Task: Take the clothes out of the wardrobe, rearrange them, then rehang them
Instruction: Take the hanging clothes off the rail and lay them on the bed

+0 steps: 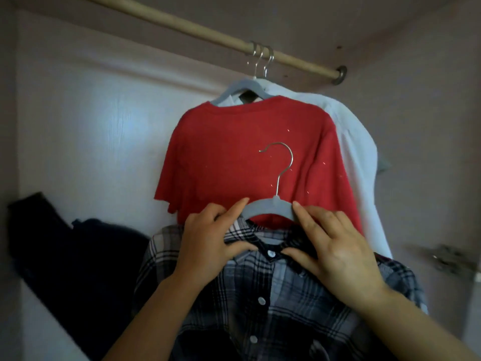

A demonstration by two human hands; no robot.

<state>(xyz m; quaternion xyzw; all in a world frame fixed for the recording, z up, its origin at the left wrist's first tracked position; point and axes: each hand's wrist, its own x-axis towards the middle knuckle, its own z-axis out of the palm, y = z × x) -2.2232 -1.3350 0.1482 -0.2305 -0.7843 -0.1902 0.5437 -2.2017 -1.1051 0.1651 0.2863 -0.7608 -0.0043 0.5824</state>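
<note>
Up front, both hands pinch the collar of a plaid shirt (260, 295) on a grey hanger (270, 208): left hand (205, 246) and right hand (335, 254) each closed on a side by the top button. Behind, a red tee (247, 157) and white shirt (351, 142) hang from the rod (182, 24).

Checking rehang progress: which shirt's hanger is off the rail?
The plaid shirt, held by both hands; its hanger hook is free. The red and white shirts hang.
</note>
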